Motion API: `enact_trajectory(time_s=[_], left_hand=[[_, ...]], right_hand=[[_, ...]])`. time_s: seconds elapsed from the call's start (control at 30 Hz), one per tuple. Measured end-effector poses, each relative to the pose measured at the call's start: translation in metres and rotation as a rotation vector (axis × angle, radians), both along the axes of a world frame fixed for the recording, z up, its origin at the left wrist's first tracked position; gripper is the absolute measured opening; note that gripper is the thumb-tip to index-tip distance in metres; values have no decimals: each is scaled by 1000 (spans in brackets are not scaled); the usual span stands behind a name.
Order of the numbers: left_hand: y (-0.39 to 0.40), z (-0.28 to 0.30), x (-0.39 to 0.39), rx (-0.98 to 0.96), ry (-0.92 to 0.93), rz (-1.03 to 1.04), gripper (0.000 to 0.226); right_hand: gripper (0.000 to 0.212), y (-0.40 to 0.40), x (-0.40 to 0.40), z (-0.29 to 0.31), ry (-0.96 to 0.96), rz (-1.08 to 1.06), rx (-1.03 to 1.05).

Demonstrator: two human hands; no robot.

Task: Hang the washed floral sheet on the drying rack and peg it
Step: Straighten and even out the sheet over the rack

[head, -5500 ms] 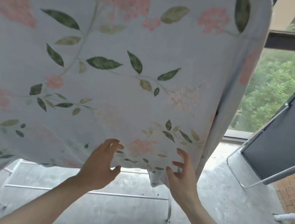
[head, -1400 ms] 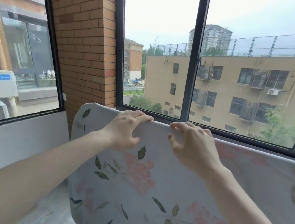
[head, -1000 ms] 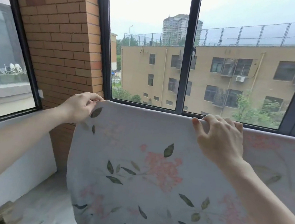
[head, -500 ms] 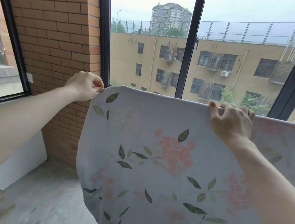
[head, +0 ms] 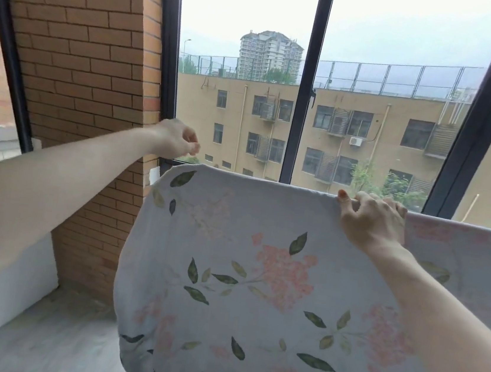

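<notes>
The floral sheet [head: 257, 280] hangs draped over a top edge in front of the window [head: 310, 79], filling the near right of your view; the rack under it is hidden. Your right hand [head: 372, 223] curls its grip over the sheet's top fold. Your left hand [head: 175, 141] is just above the sheet's left corner, off the cloth, fingers loosely curled, holding nothing. A brick wall [head: 83, 57] stands at the left.

No readable text, labels, brands, numbers or signs anywhere in view.
</notes>
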State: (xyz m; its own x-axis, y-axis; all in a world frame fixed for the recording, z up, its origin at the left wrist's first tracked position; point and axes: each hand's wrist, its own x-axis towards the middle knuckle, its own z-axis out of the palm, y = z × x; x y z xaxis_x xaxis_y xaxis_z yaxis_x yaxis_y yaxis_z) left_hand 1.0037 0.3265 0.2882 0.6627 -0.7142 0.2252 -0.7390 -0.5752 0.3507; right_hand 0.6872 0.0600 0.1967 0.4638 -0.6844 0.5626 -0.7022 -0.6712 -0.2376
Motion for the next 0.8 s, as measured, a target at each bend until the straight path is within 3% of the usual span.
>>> enact_trajectory(time_s=[0.1,0.23,0.37,0.5,0.67,0.8], left_hand=[[-16,-32,-25,15,122,-100,49],[-27,-75,-34,-90,-161,-43,53],[-32,-69,-35,-72,-142,32,53],[-38,-52,-53,39,-123,49,53],[-80,-62,-122,68,-252,-180,44],[-106,-83,-149,86,-400,-237,71]], right_hand=[[54,3,-3,-3,-4,-5,13],[55,5,-3,-4,23,-16,54],[50,21,0,1,42,58,101],[65,30,-9,-16,100,143,32],[76,22,-25,-22,83,181,15],[79,21,-49,-39,2,218,55]])
